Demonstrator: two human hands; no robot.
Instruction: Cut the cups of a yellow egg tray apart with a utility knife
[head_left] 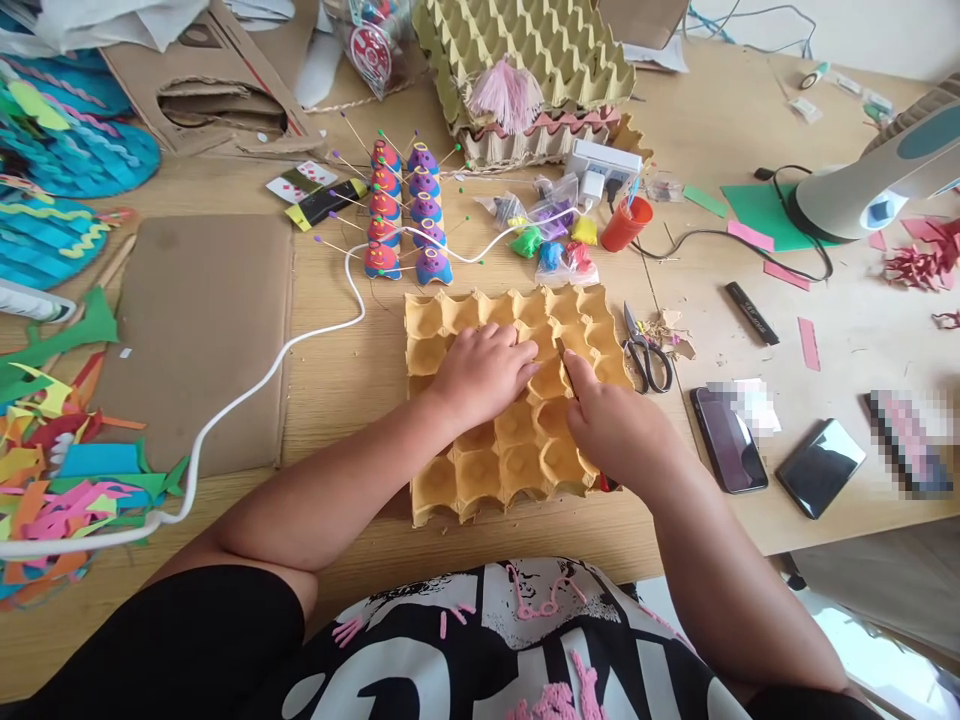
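A yellow egg tray (517,465) made of moulded pulp lies on the table in front of me. My left hand (484,375) rests on top of it, palm down, fingers loosely spread over the cups. On the tray's right side my right hand (619,420) is closed around a knife (563,358), its narrow dark blade pointing away from me against the tray. Most of the knife's handle is hidden in the hand; a bit of red and black shows below it, at the tray's edge. Black-handled scissors (646,355) lie just right of the tray.
Behind the tray stand painted red and purple egg-cup figures (384,210) with pins. More egg trays (525,50) are stacked farther back. A white cable (262,375) crosses the left side, over cardboard (202,350). Phones (727,440) lie right; a red cup (627,225) stands behind.
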